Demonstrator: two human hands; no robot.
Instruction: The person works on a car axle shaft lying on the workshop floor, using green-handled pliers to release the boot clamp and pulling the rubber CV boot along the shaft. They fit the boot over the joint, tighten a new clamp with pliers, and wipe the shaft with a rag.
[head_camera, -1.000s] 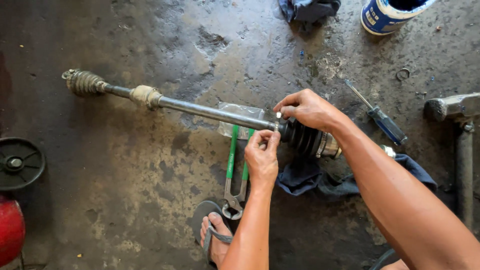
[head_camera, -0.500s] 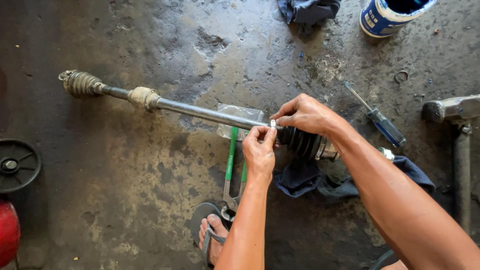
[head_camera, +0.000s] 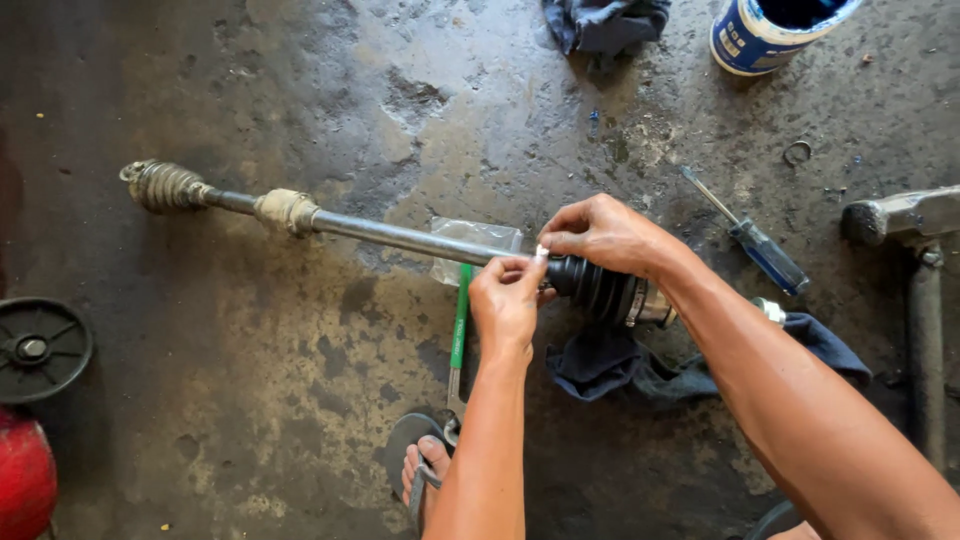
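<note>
A stained concrete floor (head_camera: 250, 420) fills the view, and across it lies a long axle (head_camera: 400, 238), running from a ribbed boot (head_camera: 163, 185) at the far left to a black rubber boot (head_camera: 600, 290) near the middle. A grey metal stand (head_camera: 915, 300) sits at the right edge, a black wheel (head_camera: 35, 348) and a red tank (head_camera: 20, 480) at the left edge. Under the black boot lies a dark rag (head_camera: 620, 365); another rag (head_camera: 605, 22) lies at the top, beside a blue and white can (head_camera: 765, 35). The right hand (head_camera: 605, 235) rests over the narrow end of the black boot, its fingers pressed together on a small white strip (head_camera: 541, 252) where boot meets shaft. The left hand (head_camera: 508, 300) comes up from below, thumb and forefinger pinching the same strip, so both grips meet just above the shaft, touching the boot's neck. A clear plastic bag (head_camera: 480, 240) lies under the shaft just left of the hands. Green-handled pliers (head_camera: 458, 340) lie below it, pointing toward a sandalled foot (head_camera: 425, 465). A blue-handled screwdriver (head_camera: 755, 245) lies right of the right hand, and a small metal ring (head_camera: 797, 152) lies above it.
</note>
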